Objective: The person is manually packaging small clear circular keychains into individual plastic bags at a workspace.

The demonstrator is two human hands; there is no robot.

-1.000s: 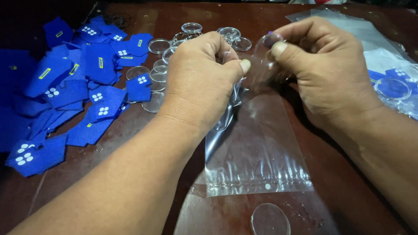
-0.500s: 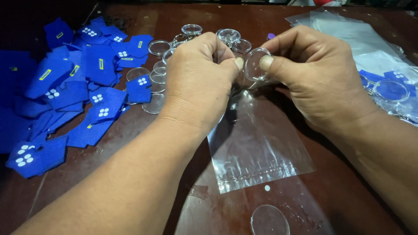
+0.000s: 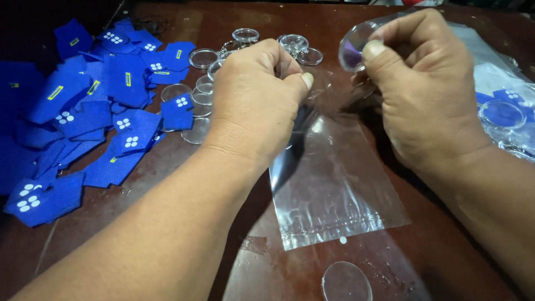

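Small packing workshop: blue fabric patches (image 3: pixel 83 120) heaped beside clear round cases (image 3: pixel 203 57).

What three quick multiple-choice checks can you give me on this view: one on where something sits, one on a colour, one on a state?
1. Where does the pile of fabric patches lie?
A. Left of the hands
B. Right of the hands
C. Inside the bag

2. What colour are the patches?
A. Red
B. Blue
C. Green

3. What is the state of the clear plastic bag?
A. Folded flat and untouched
B. Held by its top edge by the left hand
C. Sealed and stacked on the patches

Answers:
1. A, the pile covers the left part of the wooden table.
2. B, each is blue, some with white dots or a yellow bar.
3. B, left fingers pinch the bag's top while the right hand lifts a clear round disc above it.
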